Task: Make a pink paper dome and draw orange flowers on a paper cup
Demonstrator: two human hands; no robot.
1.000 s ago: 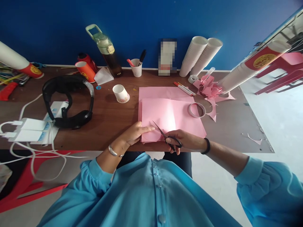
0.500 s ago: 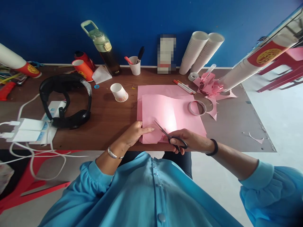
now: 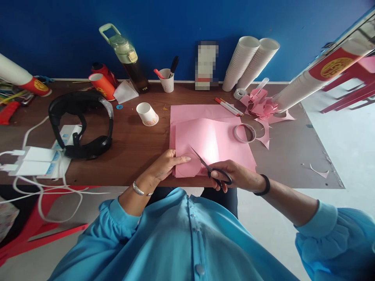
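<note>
A pink paper sheet (image 3: 193, 136) with a drawn circle near its front left corner lies over other pink sheets. My left hand (image 3: 170, 163) pinches its left edge, thumb on top by the circle and the other fingers partly hidden underneath. Black scissors (image 3: 218, 175) are gripped in my right hand (image 3: 231, 175), their tips pointing up and left over the paper, just beyond the circle. On the right part of the sheets rests a roll of tape (image 3: 245, 133).
Behind the paper are two markers (image 3: 229, 107), stacked white cups (image 3: 241, 64) and pink scraps (image 3: 260, 103). To the left stand a paper cup (image 3: 147, 114), a bottle (image 3: 129, 58), a black headset (image 3: 80, 125) and a power strip (image 3: 63, 150). The table's front edge is close to both hands.
The pink sheet's raised surface has shifted slightly, and more of the drawn circle shows beside the scissors. Both hands keep their holds almost in place.
</note>
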